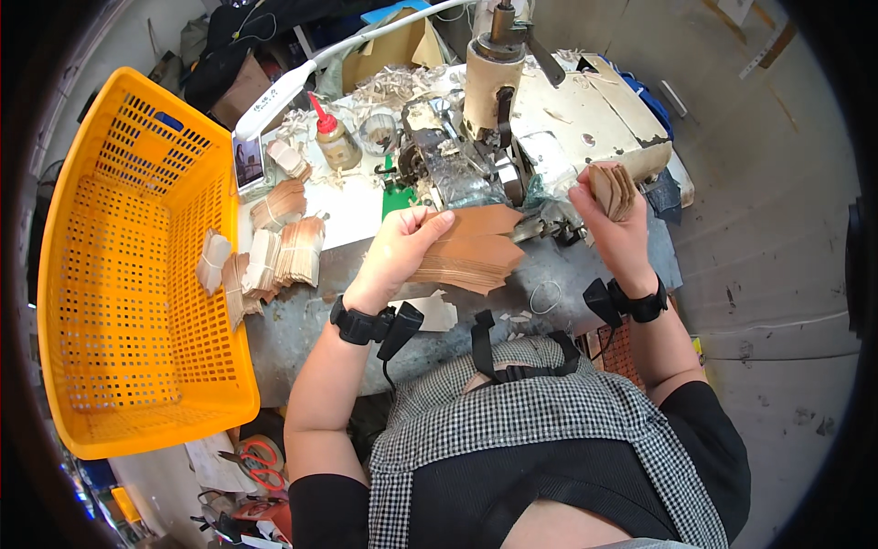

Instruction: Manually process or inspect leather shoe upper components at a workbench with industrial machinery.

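My left hand (pixel 402 247) grips a fanned stack of brown paper tags (pixel 471 249) over the front of the grey worktable (pixel 302 329). My right hand (pixel 608 224) holds a smaller bundle of the same brown tags (pixel 611 188), raised beside the worn sewing machine (pixel 512 128). Black straps with small devices sit on both wrists. Bundles of tied tags (pixel 283 247) lie on the table to the left of my left hand.
A big orange plastic crate (pixel 119 274) leans at the left of the table. A small bottle with a red nozzle (pixel 334 137), a white lamp arm (pixel 283 87) and paper scraps stand behind. Red-handled scissors (pixel 261 462) lie on the floor below.
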The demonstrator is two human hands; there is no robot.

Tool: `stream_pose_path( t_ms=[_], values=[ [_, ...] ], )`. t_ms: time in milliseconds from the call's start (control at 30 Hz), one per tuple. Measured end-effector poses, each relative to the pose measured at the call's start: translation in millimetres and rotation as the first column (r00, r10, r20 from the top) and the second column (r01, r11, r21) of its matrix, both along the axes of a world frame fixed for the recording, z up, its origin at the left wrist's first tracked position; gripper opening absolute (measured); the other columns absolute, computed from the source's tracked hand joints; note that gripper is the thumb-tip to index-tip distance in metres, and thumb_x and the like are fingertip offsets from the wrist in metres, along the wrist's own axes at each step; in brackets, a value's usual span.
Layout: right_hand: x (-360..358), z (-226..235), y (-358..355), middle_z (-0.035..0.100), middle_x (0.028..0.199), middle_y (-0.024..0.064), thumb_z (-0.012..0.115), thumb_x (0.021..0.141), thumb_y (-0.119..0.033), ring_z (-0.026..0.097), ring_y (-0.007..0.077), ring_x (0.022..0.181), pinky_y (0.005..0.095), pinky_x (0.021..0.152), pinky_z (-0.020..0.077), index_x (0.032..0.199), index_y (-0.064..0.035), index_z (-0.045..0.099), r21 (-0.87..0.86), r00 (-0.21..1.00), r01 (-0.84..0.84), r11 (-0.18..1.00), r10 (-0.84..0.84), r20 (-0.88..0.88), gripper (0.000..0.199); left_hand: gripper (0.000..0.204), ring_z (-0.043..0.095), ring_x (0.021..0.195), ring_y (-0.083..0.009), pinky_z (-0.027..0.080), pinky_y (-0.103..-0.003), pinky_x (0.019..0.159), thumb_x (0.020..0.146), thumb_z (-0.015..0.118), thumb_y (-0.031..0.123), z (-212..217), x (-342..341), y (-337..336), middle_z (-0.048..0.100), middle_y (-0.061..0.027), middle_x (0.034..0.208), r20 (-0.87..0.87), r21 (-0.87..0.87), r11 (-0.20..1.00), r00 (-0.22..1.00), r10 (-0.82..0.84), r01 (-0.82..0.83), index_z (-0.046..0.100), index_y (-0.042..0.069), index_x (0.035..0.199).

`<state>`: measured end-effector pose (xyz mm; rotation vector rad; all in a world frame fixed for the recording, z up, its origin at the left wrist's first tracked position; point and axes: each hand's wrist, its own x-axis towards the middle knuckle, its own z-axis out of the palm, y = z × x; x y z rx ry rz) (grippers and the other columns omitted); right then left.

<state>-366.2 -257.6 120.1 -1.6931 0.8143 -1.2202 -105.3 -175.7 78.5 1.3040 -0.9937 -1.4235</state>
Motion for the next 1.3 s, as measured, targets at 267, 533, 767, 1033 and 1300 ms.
stream_pose_path(
  t_ms=[267,533,767,1033,1300],
  values=[
    [2,-8,-27,0.057,0.088,0.0009,0.071,0.082,-0.002,0.049,0.008,0.074,0.0228,0.066,0.0425,0.1,-0.003,0.055,-0.372,0.95,-0.1,0.923,-0.022,-0.31,0.024,0.023,0.054,0.064,-0.0007,0.044,-0.02,0.06,0.095,0.06,0.025,0,13,-10,0.062,0.0048,0.075,0.14,-0.05,0.998,0.989,0.055,-0.049,0.062,0.007,0.082],
    [18,-9,-59,0.057,0.104,0.0122,0.077,0.075,-0.012,0.054,0.0321,0.091,0.0348,0.078,0.0465,0.104,-0.0027,0.052,-0.418,0.836,-0.346,0.84,0.074,-0.544,0.04,0.03,0.049,0.057,-0.0039,0.041,-0.024,0.053,0.089,0.065,0.031,8,12,-34,0.06,0.0028,0.065,0.452,-0.042,0.99,0.881,0.137,-0.133,0.065,0.004,0.076],
    [28,-19,-72,0.055,0.115,0.0144,0.08,0.07,-0.025,0.05,0.0343,0.108,0.0399,0.094,0.0405,0.106,-0.0026,0.053,-0.483,0.723,-0.516,0.707,0.058,-0.688,0.05,0.028,0.051,0.057,-0.0034,0.041,-0.023,0.053,0.088,0.066,0.03,16,6,-31,0.061,0.0033,0.065,0.345,-0.054,0.988,0.926,0.155,-0.145,0.066,0.004,0.077],
    [24,-19,-72,0.056,0.107,0.0127,0.082,0.068,-0.02,0.051,0.0324,0.105,0.0373,0.091,0.0423,0.101,-0.003,0.051,-0.447,0.684,-0.495,0.745,0.016,-0.73,0.048,0.023,0.053,0.062,-0.0018,0.043,-0.021,0.058,0.089,0.068,0.027,14,-3,-36,0.062,0.0054,0.072,0.313,-0.051,0.999,0.95,-0.001,0.018,0.065,0.006,0.083],
    [21,-22,-68,0.056,0.098,0.013,0.082,0.07,-0.016,0.053,0.0329,0.093,0.0388,0.081,0.0456,0.102,-0.0043,0.051,-0.43,0.852,-0.317,0.845,0.055,-0.521,0.046,0.019,0.052,0.064,-0.0009,0.043,-0.02,0.06,0.09,0.067,0.026,28,11,-21,0.063,0.0058,0.076,0.175,-0.059,0.996,0.983,-0.056,0.067,0.065,0.007,0.085]
  ],
)
